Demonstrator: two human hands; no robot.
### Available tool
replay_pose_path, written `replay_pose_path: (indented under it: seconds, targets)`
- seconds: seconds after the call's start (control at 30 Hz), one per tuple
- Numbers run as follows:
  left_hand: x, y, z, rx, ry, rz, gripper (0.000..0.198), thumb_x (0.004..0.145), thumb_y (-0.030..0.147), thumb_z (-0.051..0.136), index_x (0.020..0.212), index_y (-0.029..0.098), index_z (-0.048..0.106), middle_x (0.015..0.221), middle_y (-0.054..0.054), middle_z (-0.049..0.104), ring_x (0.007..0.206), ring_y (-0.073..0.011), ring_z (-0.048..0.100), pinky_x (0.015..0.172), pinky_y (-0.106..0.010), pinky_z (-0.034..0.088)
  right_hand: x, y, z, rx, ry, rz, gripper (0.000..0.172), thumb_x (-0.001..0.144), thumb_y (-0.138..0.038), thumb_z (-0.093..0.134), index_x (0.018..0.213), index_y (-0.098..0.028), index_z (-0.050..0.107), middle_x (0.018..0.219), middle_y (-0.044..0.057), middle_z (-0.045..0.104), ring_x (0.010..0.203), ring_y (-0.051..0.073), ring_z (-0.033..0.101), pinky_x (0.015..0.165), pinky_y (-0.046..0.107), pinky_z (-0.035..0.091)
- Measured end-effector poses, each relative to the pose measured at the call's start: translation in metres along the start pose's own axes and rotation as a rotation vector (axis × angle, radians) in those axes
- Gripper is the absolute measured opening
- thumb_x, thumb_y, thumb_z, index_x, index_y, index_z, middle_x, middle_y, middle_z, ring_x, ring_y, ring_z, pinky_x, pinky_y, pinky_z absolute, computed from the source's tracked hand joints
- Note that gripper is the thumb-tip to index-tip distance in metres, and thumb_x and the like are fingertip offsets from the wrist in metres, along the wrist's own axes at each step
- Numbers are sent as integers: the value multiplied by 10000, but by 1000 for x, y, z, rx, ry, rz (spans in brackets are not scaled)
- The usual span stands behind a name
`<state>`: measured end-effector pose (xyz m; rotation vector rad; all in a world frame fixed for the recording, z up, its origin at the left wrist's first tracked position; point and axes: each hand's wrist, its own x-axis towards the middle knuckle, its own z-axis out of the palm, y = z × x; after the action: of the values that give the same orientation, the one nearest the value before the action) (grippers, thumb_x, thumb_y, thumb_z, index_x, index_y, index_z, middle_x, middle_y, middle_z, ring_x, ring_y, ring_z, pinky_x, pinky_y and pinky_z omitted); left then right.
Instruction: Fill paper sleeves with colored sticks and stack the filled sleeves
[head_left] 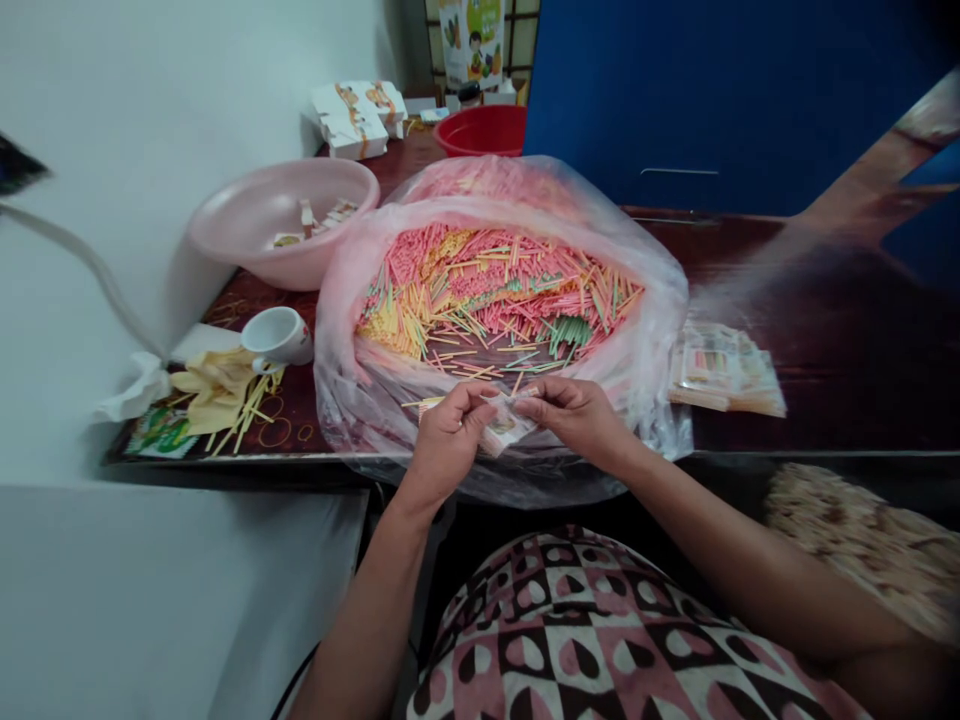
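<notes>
Between both hands, at the front rim of a big clear plastic bag (660,300), is a small printed plastic packet (510,428). My left hand (452,435) pinches its upper left edge, and my right hand (577,415) pinches the upper right. Some yellow sticks poke out beside the left fingers. The bag lies open, full of thin pink, yellow and green sticks (517,280) whose exact kind I cannot tell. To the right of my right hand lies a stack of flat printed packets (724,370).
On the left stand a pink basin (247,240) with packets inside and a white cup (277,338). Near them lie a yellow glove (217,390) and loose yellow sticks (244,420). A red basin (480,130), white boxes (356,115) and a blue panel (675,100) are behind.
</notes>
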<state>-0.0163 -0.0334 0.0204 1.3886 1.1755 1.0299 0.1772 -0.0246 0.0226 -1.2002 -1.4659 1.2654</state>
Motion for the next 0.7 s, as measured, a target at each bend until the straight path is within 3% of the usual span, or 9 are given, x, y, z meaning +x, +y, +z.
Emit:
replay_pose_path:
  seconds: [0.13, 0.23, 0.37, 0.47, 0.53, 0.6, 0.7]
  targets:
    - [2, 2, -7, -17, 12, -10, 241, 877, 381, 686, 1051, 221, 736, 741, 24, 674, 640, -136, 573, 608, -250, 449, 8, -3, 5, -190, 39, -92, 481, 852, -598, 697, 595, -211, 569, 536, -31, 514, 533, 113, 431, 521, 261, 322]
    - [7, 7, -16, 44, 21, 68, 140, 881, 341, 691, 909, 214, 744, 769, 8, 703, 710, -152, 614, 689, -269, 482, 21, -9, 13, -281, 0, -197, 564, 895, -659, 636, 567, -210, 543, 518, -22, 507, 520, 115, 438, 521, 266, 315]
    - [16, 1, -29, 176, 194, 265, 120, 890, 269, 674, 784, 218, 702, 838, -19, 707, 840, -185, 640, 836, -319, 507, 54, -12, 24, -328, -122, -235, 630, 952, -701, 511, 569, -204, 562, 524, -9, 511, 522, 127, 476, 511, 257, 341]
    - [20, -12, -34, 306, 266, 309, 120, 894, 221, 657, 776, 220, 679, 860, -37, 693, 879, -204, 642, 855, -343, 503, 93, -6, 33, -437, -72, -322, 400, 1003, -492, 534, 861, -196, 763, 762, 34, 708, 712, 168, 628, 655, 264, 467]
    - [22, -21, -33, 366, 251, 292, 131, 893, 186, 640, 768, 215, 668, 840, -39, 677, 867, -206, 640, 834, -342, 494, 120, 0, 42, -581, -79, -414, 288, 1001, -283, 537, 1119, -199, 786, 1027, 82, 769, 890, 190, 678, 802, 289, 502]
    - [22, -28, -32, 391, 226, 259, 136, 895, 165, 625, 772, 208, 664, 833, -38, 671, 857, -203, 641, 816, -336, 487, 144, 6, 52, -761, -158, -484, 363, 983, -158, 525, 1263, -191, 754, 1171, 122, 748, 984, 205, 675, 864, 308, 497]
    - [22, -34, -31, 392, 213, 222, 135, 906, 162, 609, 793, 207, 667, 837, -33, 669, 849, -195, 641, 807, -329, 486, 169, 8, 66, -1018, -271, -569, 420, 976, -128, 557, 1362, -196, 707, 1245, 148, 711, 1059, 244, 640, 868, 336, 481]
